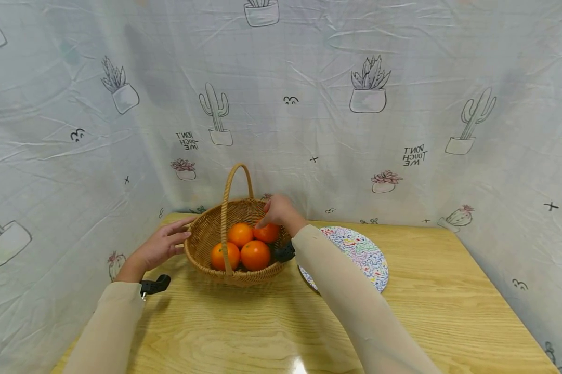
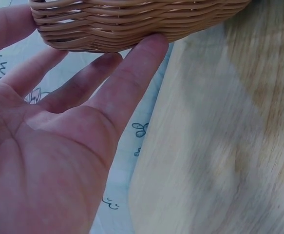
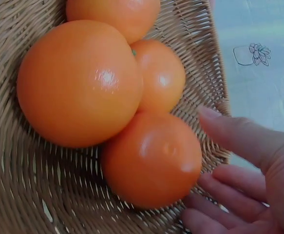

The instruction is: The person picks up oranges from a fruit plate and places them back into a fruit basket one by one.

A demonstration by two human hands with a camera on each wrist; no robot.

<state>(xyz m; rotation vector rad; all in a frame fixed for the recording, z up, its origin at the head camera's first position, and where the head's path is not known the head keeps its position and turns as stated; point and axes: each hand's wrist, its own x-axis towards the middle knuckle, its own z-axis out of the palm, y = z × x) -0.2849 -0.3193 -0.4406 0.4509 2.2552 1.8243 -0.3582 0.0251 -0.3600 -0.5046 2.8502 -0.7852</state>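
Note:
A wicker basket (image 1: 243, 278) with a tall arched handle (image 1: 224, 223) stands at the back left of the table, with several oranges (image 1: 255, 255) inside. My left hand (image 1: 156, 246) is at the basket's left side. Its fairly straight fingers (image 2: 127, 83) touch the woven wall (image 2: 112, 29) in the left wrist view. Over the basket's right part reaches my right hand (image 1: 281, 210), beside the rightmost orange (image 1: 268, 234). In the right wrist view, its thumb and fingers (image 3: 234, 185) are spread around the near side of that orange (image 3: 151, 161), with no grip on it.
A round, flat board with a colourful pattern (image 1: 355, 249) lies right of the basket, partly under my right forearm (image 1: 346, 291). Pale curtains (image 1: 309, 130) with plant drawings hang behind and beside the wooden table (image 1: 243, 332).

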